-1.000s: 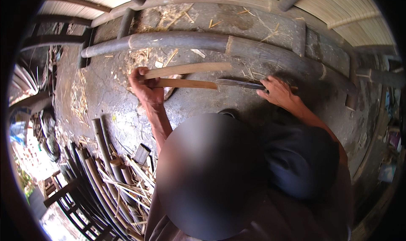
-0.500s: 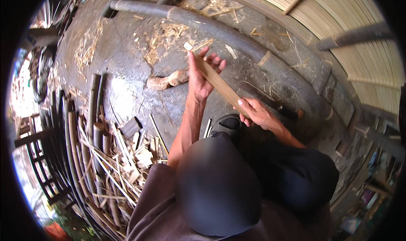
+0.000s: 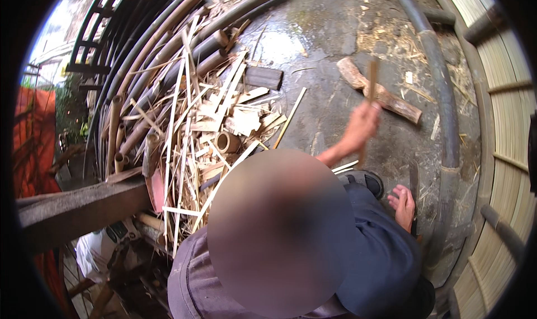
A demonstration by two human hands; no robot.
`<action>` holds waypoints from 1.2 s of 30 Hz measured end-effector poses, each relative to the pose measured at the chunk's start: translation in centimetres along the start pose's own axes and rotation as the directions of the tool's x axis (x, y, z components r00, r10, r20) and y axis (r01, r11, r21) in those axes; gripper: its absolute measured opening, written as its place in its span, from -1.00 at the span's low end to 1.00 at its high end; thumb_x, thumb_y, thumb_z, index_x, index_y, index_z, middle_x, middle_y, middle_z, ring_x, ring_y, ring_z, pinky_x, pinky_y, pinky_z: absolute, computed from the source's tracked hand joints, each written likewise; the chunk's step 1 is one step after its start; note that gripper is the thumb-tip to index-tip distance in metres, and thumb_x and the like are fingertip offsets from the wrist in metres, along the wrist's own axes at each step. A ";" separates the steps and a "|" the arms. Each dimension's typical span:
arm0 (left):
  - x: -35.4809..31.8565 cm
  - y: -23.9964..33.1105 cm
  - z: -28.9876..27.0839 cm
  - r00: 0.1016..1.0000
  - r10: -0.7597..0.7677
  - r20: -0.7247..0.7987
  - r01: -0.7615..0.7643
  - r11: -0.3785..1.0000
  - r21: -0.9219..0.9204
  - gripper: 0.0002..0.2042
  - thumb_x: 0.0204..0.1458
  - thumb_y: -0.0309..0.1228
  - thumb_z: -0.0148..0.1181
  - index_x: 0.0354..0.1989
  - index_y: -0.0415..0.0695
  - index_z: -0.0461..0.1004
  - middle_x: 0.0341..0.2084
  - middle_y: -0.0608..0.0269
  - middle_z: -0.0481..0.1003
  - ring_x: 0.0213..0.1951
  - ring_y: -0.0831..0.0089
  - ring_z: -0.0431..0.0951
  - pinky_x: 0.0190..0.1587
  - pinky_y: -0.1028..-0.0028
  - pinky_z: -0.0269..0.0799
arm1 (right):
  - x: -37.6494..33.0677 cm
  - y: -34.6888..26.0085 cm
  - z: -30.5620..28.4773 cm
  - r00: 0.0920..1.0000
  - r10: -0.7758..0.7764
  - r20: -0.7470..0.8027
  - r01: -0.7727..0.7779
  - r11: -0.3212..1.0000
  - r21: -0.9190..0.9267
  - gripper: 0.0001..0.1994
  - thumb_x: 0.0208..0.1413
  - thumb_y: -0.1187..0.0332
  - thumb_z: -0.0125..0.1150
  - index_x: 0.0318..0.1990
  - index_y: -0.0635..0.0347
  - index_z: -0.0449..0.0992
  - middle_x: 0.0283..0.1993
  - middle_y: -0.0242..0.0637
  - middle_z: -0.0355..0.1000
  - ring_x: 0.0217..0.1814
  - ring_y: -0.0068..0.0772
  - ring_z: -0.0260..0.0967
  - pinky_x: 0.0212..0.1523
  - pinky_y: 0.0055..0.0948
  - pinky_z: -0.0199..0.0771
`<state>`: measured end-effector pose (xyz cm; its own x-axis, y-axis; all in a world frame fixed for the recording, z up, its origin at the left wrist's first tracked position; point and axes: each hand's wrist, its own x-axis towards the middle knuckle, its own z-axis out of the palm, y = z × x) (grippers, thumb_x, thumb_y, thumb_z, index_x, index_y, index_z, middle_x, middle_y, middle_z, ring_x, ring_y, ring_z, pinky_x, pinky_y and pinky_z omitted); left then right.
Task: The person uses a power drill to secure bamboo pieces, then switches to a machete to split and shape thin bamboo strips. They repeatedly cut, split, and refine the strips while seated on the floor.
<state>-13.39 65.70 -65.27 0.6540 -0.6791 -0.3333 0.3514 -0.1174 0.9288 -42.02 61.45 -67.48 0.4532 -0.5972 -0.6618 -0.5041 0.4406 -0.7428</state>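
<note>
My left hand is closed round a brown bamboo slat, which stands nearly edge-on to view. One end of the slat rises above my fist and the other comes down below it. Behind the slat a short crooked log lies on the floor. My right hand is low beside my shoe, off the slat, its fingers loosely bent and apart. A dark narrow blade lies just past its fingertips; its handle is mostly hidden by the hand.
Split strips and offcuts are heaped at the left beside stacked bamboo poles. A thick wooden beam juts in at lower left. A long bamboo pole runs along the right, before a slatted panel.
My view has turned leftward, bringing more of the offcut heap into sight. My right hand has let go of the slat and dropped near the blade; my left still holds the slat, now more upright.
</note>
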 end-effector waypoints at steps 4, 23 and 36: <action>0.8 -0.8 -17.9 0.804 0.534 -0.262 -0.158 0.615 0.772 -0.76 0.20 -0.32 0.01 -0.10 -0.22 0.44 -0.51 0.26 0.44 -0.51 0.55 0.39 -0.50 0.47 0.33 | -0.1 1.3 -0.2 0.993 0.095 0.070 -0.090 0.993 -0.078 -0.66 0.31 0.22 -0.14 0.04 0.28 0.40 -0.12 -0.16 0.45 -0.30 -0.43 0.48 -0.30 -0.49 0.49; -5.9 5.7 -45.5 0.890 0.097 -0.445 0.248 0.716 0.652 -0.79 0.15 -0.24 0.09 -0.33 -0.13 0.53 -0.58 0.41 0.46 -0.59 0.68 0.35 -0.56 0.58 0.29 | -0.2 2.0 -0.6 0.993 0.056 0.104 -0.037 0.984 -0.177 -0.70 0.27 0.29 -0.09 -0.02 0.33 0.43 -0.31 -0.15 0.46 -0.39 -0.38 0.46 -0.34 -0.46 0.48; -13.5 8.5 -44.1 0.838 -0.147 -0.526 0.412 0.802 0.433 -0.66 0.10 -0.12 0.21 -0.38 -0.21 0.56 -0.66 0.44 0.40 -0.64 0.69 0.31 -0.60 0.61 0.18 | 0.2 0.7 0.4 0.975 0.090 0.202 -0.037 0.967 -0.252 -0.67 0.28 0.23 -0.08 -0.01 0.31 0.43 -0.29 -0.16 0.45 -0.36 -0.42 0.42 -0.33 -0.46 0.45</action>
<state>10.32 105.82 -60.05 0.8486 -0.1710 -0.5007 0.2613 -0.6875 0.6776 -41.98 61.85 -68.16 0.5447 -0.4076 -0.7329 -0.6897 0.2793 -0.6680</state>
